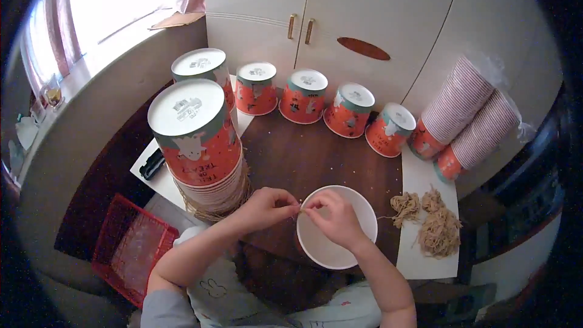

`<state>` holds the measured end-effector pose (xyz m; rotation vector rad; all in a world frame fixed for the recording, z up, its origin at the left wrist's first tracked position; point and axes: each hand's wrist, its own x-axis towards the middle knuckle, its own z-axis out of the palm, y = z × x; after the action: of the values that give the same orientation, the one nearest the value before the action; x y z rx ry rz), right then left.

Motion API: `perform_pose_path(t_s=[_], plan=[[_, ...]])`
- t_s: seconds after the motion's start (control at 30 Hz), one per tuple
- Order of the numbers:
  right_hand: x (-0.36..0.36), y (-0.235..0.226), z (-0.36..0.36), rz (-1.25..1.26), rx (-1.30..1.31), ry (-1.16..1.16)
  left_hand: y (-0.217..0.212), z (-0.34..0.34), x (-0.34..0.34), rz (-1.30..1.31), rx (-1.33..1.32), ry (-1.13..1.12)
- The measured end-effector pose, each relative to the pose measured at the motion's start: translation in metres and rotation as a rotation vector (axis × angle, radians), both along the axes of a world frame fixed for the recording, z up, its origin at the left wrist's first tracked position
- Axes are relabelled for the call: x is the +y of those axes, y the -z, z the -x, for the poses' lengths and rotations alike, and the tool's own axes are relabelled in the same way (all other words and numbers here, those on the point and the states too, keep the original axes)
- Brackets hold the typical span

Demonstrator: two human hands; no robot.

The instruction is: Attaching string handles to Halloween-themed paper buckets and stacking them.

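Observation:
A white-lined paper bucket (308, 246) stands mouth up in front of me on the dark table. Over its left rim my left hand (273, 204) and my right hand (335, 214) meet, fingertips pinched together. Between them is a small bit of tan twine (302, 210), mostly hidden by the fingers. To the right, loose bundles of the same twine (439, 231) lie on a white sheet, one strand trailing toward the bucket. Beside my left hand rises a tall stack of upturned orange-and-green buckets (197, 158), with twine loops around its lower part.
Several upturned orange buckets (302, 103) line the table's back edge. Two wrapped stacks of striped paper cups (458, 100) lean at the right. A black stapler-like tool (152, 165) lies on the left white sheet, above a red plastic basket (112, 222). Cabinet doors (255, 0) stand behind.

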<state>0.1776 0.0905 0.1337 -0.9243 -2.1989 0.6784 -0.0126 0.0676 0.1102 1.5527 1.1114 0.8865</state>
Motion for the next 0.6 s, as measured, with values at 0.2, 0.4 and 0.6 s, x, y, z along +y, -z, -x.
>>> perform_pose_path(t_s=[0.2,0.4,0.6], plan=[[0.000,-0.001,0.000,-0.034,0.002,-0.035,-0.001,-0.007,-0.001,-0.127,0.151,-0.126],[0.000,0.000,0.000,-0.032,0.009,-0.037,-0.005,-0.009,-0.006,-0.306,0.223,-0.158],[0.000,-0.001,0.001,-0.039,0.014,-0.015,-0.007,-0.011,-0.007,-0.453,0.270,-0.149]])
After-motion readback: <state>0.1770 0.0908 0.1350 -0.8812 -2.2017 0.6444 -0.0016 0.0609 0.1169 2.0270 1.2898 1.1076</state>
